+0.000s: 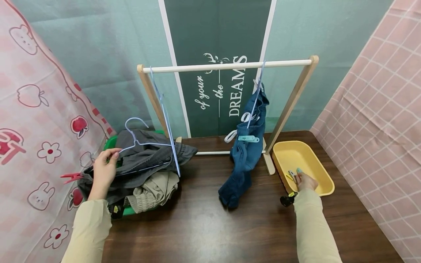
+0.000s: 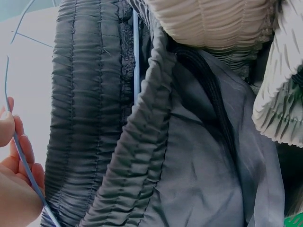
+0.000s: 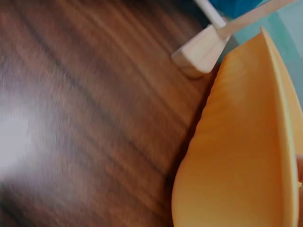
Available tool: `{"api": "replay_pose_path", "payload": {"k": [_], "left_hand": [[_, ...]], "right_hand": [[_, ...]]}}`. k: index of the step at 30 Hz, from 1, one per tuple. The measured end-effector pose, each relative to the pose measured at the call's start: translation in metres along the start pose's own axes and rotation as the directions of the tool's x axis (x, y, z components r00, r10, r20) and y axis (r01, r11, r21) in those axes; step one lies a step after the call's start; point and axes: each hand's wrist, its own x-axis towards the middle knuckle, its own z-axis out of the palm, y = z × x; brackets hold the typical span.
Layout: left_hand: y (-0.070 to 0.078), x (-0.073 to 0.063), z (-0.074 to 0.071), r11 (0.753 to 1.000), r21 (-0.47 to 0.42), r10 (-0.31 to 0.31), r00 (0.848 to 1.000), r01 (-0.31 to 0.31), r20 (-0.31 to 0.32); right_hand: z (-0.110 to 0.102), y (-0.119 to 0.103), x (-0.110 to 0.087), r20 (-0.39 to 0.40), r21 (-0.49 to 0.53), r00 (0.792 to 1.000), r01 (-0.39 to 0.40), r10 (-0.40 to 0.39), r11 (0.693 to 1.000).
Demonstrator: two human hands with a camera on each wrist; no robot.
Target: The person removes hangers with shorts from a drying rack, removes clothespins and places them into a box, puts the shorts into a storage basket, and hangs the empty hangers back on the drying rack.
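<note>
My left hand (image 1: 106,168) pinches the arm of a pale blue hanger (image 1: 135,141). Dark grey trousers (image 1: 138,160) with a gathered elastic waistband hang along this hanger over the green basket. At their left end a red clothespin (image 1: 71,178) grips the waistband. In the left wrist view, thumb and fingers close on the thin hanger (image 2: 26,165) beside the waistband (image 2: 85,94). My right hand (image 1: 306,181) reaches into a yellow tray (image 1: 297,151), fingers curled at a clothespin whose teal tip (image 1: 298,170) shows. Another, greyish clothespin (image 1: 292,176) lies by the fingertips. The tray wall hides most of this hand in the right wrist view.
A wooden rack with a white rail (image 1: 227,66) stands behind. Blue jeans (image 1: 245,160) with a light blue clothespin (image 1: 248,138) hang from a hanger on its right. A bare hanger (image 1: 167,124) hangs at left. Beige trousers (image 1: 158,190) lie in the green basket (image 1: 129,211).
</note>
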Motion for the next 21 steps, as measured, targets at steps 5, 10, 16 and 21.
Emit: {"api": "replay_pose_path", "payload": {"k": [5,10,16,21], "left_hand": [[0.001,0.000,0.000,1.000,-0.006,0.001,1.000,-0.001,0.005],[0.002,0.000,0.000,1.000,-0.005,0.001,1.000,-0.001,0.000],[0.003,0.000,-0.001,1.000,-0.013,-0.009,1.000,0.009,0.003],[0.002,-0.001,-0.002,1.000,-0.010,-0.013,1.000,0.013,0.005]], "right_hand": [[0.003,-0.009,-0.062,0.017,-0.305,1.000,0.007,-0.002,0.952],[-0.001,-0.011,-0.067,0.101,-0.527,0.991,0.127,-0.086,0.840],[-0.004,-0.016,-0.061,0.101,-0.635,0.987,0.159,-0.124,0.756],[-0.005,-0.017,-0.061,0.097,-0.630,0.989,0.146,-0.108,0.763]]}}
